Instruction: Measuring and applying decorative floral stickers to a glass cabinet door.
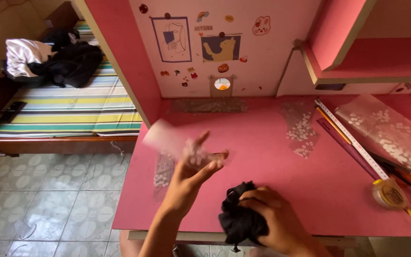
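Observation:
My left hand (190,175) is raised over the pink desk (262,157) and pinches a clear plastic sheet (170,139) printed with small white dots; the sheet is blurred and spreads up and to the left. My right hand (274,214) presses down on a crumpled black cloth (238,216) near the desk's front edge. The two hands are close together, the left one slightly above and left of the cloth.
More clear dotted plastic pieces (302,128) lie mid-desk, and a larger one (390,133) at the right. A tape measure (390,194) with its strip pulled out, an orange pencil (333,124) and a dark ruler lie right. A bed (63,109) with clothes stands left.

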